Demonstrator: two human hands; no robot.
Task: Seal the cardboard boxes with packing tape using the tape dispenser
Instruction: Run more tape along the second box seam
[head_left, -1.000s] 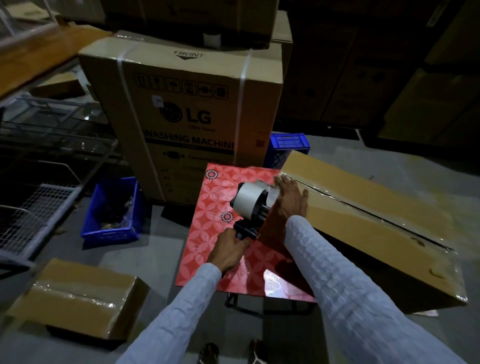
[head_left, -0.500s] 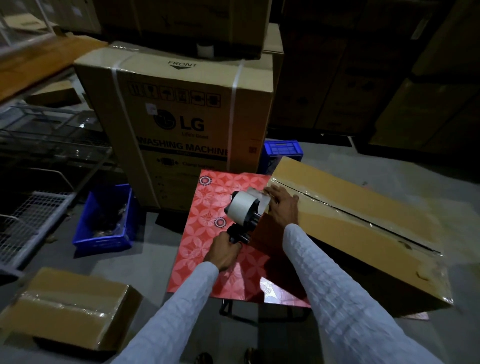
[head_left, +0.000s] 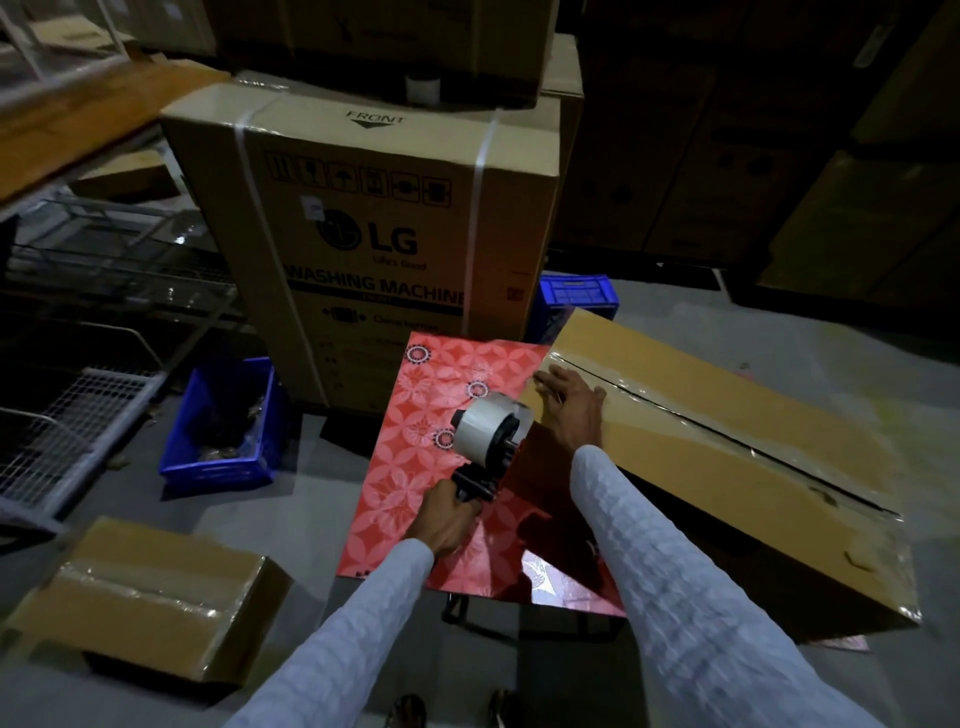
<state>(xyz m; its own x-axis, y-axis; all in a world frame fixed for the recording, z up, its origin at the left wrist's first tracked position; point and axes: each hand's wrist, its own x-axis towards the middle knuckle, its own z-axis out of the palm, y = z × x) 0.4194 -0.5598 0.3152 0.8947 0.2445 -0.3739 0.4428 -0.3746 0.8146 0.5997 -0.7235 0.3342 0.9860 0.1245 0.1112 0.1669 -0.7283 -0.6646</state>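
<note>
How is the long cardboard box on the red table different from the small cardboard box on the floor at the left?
The long cardboard box lies partly on the red table, while the small cardboard box sits on the floor. The long one is much longer and narrower; the small one is short and squat. The right hand presses flat on the long box's end, next to the tape dispenser gripped by the left hand; nothing touches the small box. Both are plain brown with shiny clear tape.
</note>
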